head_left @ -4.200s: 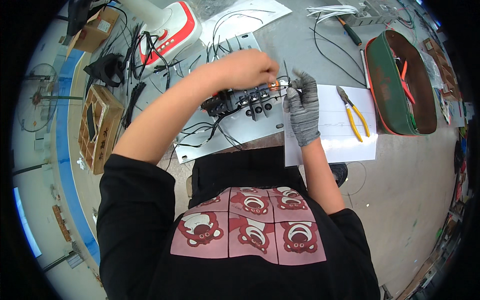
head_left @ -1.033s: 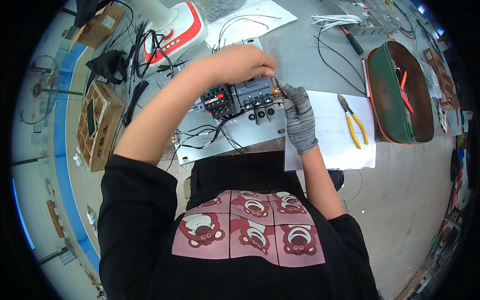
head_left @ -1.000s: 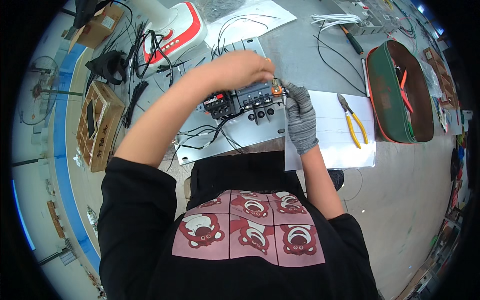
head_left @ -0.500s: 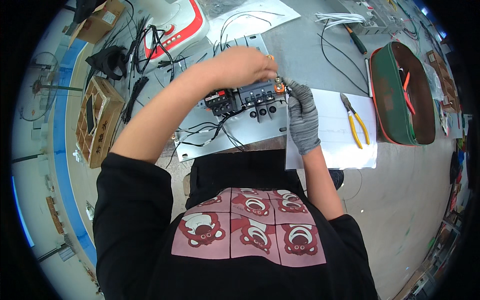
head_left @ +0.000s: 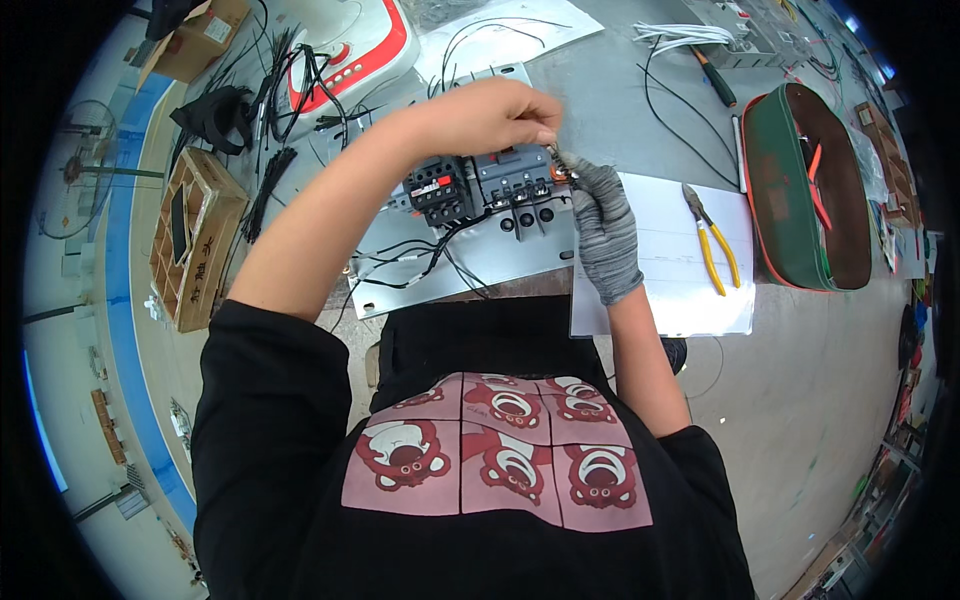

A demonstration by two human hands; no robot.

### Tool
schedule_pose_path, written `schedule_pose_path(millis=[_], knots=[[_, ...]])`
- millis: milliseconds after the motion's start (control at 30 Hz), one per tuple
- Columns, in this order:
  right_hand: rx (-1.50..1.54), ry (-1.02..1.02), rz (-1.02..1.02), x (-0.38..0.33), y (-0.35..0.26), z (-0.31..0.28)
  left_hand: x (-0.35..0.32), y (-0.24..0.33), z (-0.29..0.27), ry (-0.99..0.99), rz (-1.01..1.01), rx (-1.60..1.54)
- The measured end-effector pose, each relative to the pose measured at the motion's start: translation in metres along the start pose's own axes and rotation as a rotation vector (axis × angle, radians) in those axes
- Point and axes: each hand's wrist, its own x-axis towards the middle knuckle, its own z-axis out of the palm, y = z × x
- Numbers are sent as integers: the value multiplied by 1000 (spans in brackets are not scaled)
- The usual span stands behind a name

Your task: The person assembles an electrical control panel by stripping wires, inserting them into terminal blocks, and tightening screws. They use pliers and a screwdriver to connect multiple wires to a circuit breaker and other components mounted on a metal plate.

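A pale metal mounting plate lies on the table, carrying a dark grey electrical device and a black block with a red part. Over the plate's right side reaches my bare left hand, thumb and fingertips pinched by a small brass-coloured piece too small to name. My right hand, in a grey knitted glove, is closed beside an orange part at the device's right end. What its fingers hold is hidden. Black wires run in a bundle along the plate.
Yellow-handled pliers rest on a white sheet to the right. Beyond stands an open green tool bag. A screwdriver lies farther back. At left are a wooden divided box, black cable ties and a white-and-red machine.
My left hand has shifted slightly right and away from me, uncovering more of the black block. My right hand has turned a little and stays by the orange part.
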Motion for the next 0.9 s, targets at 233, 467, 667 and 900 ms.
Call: schedule_pose_path(millis=[233,467,667,900], knots=[[367,80,475,-1,-5,3,-8,4,12,45,-37,-27],[278,50,351,-9,2,-7,3,10,19,26,77,85],[163,-7,442,-13,6,-18,4,24,17,52,177,402],[-162,-102,301,-17,-2,-35,10,24,22,43,291,711]])
